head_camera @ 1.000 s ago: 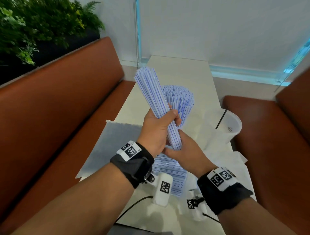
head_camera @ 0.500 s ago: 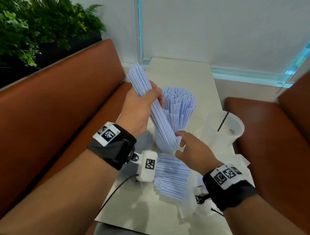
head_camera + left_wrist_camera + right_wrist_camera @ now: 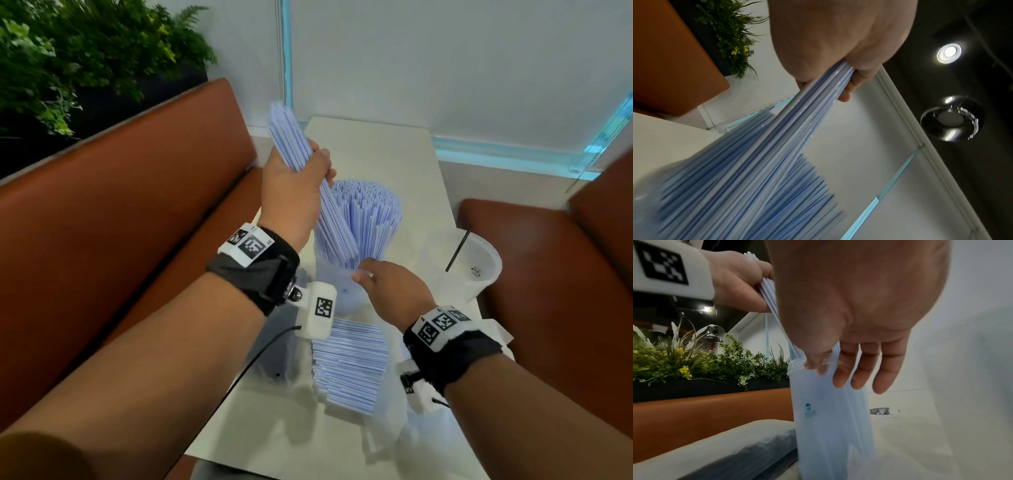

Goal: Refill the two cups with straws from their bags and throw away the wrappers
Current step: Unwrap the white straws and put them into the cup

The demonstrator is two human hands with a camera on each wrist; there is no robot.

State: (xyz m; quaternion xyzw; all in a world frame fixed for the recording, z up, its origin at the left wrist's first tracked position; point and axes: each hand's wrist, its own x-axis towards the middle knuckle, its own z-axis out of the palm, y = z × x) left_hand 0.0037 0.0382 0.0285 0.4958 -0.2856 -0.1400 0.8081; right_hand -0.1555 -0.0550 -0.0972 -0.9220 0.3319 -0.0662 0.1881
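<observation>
My left hand (image 3: 294, 192) grips a tilted bundle of straws (image 3: 301, 164), lower ends inside the near cup (image 3: 339, 291), already packed with straws. My right hand (image 3: 390, 291), fingers relaxed, touches that cup's rim. Loose straws (image 3: 349, 370) lie on the table (image 3: 376, 150). The second cup (image 3: 462, 263) holds one black straw (image 3: 457, 250).

Head view high, facing down; wrist views close; all share cup (image 3: 342, 291).

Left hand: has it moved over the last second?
Yes. The left hand, gripping a bundle of straws, went up and away from the person, toward the full cup, the bundle's lower end entering it.
</observation>
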